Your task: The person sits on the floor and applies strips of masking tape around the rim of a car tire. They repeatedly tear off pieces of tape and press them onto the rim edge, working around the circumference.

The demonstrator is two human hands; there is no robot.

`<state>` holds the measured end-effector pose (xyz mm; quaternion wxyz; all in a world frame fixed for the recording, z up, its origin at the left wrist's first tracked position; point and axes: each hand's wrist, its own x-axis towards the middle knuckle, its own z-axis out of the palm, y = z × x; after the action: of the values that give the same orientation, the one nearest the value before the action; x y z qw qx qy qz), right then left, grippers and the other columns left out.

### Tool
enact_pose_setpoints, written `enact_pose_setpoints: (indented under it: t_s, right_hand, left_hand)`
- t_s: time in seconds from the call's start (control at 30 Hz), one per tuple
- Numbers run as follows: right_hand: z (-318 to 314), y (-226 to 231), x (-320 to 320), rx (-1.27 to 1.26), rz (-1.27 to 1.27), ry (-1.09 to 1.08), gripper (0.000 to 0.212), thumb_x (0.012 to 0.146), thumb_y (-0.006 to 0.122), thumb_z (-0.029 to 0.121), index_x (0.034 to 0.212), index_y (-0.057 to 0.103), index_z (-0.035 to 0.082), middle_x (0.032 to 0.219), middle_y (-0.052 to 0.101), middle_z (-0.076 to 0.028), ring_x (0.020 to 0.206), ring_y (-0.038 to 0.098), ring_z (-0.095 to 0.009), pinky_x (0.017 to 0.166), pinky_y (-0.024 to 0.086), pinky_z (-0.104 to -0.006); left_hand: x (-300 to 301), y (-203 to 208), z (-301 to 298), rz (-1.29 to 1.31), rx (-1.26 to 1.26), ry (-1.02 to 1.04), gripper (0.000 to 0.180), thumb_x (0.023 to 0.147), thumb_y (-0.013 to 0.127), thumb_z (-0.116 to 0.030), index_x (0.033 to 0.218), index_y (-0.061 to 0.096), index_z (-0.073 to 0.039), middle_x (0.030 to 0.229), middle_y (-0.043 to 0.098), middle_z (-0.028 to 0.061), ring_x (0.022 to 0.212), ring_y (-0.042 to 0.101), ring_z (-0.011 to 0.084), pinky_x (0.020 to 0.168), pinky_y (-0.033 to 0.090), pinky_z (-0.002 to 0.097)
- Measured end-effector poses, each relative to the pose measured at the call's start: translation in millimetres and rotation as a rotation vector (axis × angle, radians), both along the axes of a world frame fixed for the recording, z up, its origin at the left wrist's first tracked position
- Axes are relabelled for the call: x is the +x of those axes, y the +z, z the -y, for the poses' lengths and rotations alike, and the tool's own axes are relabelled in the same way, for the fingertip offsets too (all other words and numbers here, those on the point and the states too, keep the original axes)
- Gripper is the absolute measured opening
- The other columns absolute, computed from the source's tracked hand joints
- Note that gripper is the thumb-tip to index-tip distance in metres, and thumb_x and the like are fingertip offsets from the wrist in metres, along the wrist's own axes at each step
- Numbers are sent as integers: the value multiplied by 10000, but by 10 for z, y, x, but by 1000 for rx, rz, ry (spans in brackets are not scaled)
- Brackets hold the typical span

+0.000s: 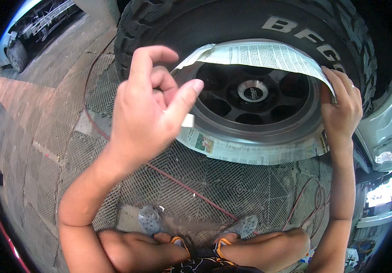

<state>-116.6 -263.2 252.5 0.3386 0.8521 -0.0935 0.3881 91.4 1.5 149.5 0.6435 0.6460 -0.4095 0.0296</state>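
A dark spoked wheel rim [275, 120] with a round metal centre cap [252, 92] sits in a large black tyre [182, 32] with white raised lettering. Printed newspaper [259, 54] arches over the rim's upper part, and another newspaper strip [250, 152] curves along its lower edge. My right hand [342, 102] pinches the upper sheet's right end between thumb and fingers. Raised left of the wheel, my left hand [148, 98] has curled fingers, with the thumb apart from the index finger. A small white piece [188, 120] shows beside its palm; the rest is hidden.
A thin red hose [191, 193] crosses the grooved floor mats [168, 186], with more hose coiled [314, 200] at right. My feet in clear sandals [150, 219] are below the wheel. Another vehicle [23, 36] stands far left; white bodywork [387, 132] is at right.
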Motion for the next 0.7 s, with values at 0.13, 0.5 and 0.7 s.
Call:
enact_pose_setpoints:
  t_s: [0.13, 0.5, 0.7]
  right_hand:
    - [-9, 33, 21, 35, -27, -17, 410, 760, 783, 27, 1154, 754, 136, 1126, 737, -57, 996, 696, -283, 898, 527, -384]
    - [-67, 160, -106, 136, -129, -187, 503, 758, 748, -25, 1240, 730, 118, 1224, 715, -112, 1140, 671, -326, 1008, 490, -417]
    - [-130, 159, -105, 275, -179, -243, 625, 680, 624, -92, 1282, 689, 68, 1275, 686, -149, 1212, 628, -359, 1065, 449, -433]
  left_hand:
    - [322, -76, -255, 105, 344, -47, 665, 931, 769, -202, 1495, 469, -16, 644, 586, -7, 572, 505, 42, 554, 401, 227]
    - [464, -380, -363, 262, 624, -164, 784, 914, 728, -250, 1548, 347, 9, 684, 690, 153, 620, 701, 365, 590, 564, 483]
    - [510, -440, -552, 102, 678, -295, 852, 932, 718, -296, 1594, 272, 0, 640, 685, 126, 589, 691, 360, 568, 551, 489]
